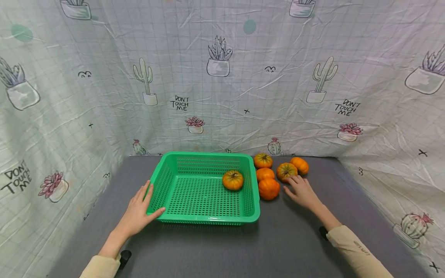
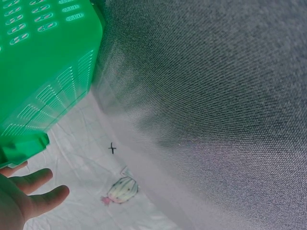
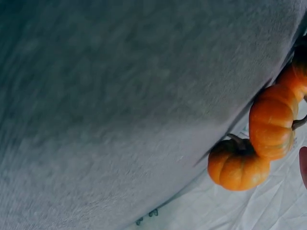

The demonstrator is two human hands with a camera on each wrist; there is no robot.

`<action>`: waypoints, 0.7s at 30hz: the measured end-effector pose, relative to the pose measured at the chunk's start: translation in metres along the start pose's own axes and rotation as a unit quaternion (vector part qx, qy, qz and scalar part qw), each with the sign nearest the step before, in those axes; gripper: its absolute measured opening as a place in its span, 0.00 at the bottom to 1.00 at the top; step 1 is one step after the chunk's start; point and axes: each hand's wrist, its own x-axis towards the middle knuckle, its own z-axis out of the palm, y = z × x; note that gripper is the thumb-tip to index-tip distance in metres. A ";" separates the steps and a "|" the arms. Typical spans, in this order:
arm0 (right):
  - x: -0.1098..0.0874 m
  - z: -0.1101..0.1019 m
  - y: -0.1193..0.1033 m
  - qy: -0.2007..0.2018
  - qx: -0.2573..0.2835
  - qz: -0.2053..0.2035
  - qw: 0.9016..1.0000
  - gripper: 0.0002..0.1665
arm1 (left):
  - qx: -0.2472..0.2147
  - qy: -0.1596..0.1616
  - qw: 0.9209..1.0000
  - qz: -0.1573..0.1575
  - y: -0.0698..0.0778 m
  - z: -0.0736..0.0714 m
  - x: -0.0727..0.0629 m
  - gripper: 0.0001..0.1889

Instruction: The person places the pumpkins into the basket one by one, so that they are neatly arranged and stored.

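A green plastic basket (image 1: 205, 219) with slotted walls sits on the dark grey table, with one small orange pumpkin (image 1: 233, 180) inside at its right. Spread along the basket's left rim is my left hand (image 1: 136, 213), fingers straight and thumb over the front corner. My right hand (image 1: 303, 193) reaches toward a greenish-orange pumpkin (image 1: 286, 172), fingertips right at its near side and thumb apart. In the right wrist view only a fingertip (image 3: 304, 165) enters at the right edge, close to a pumpkin (image 3: 272, 122).
Right of the basket, two orange pumpkins (image 1: 269, 189) stand one before the other, with a greenish pumpkin (image 1: 263, 160) behind them. Another orange pumpkin (image 1: 299, 165) lies beyond my right hand. A white curtain (image 1: 243, 88) printed with cacti hangs at the back and sides.
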 end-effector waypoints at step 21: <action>0.009 -0.002 0.041 -0.013 -0.058 0.051 0.997 0.18 | 0.001 0.007 1.000 0.004 -0.002 0.002 0.000 0.47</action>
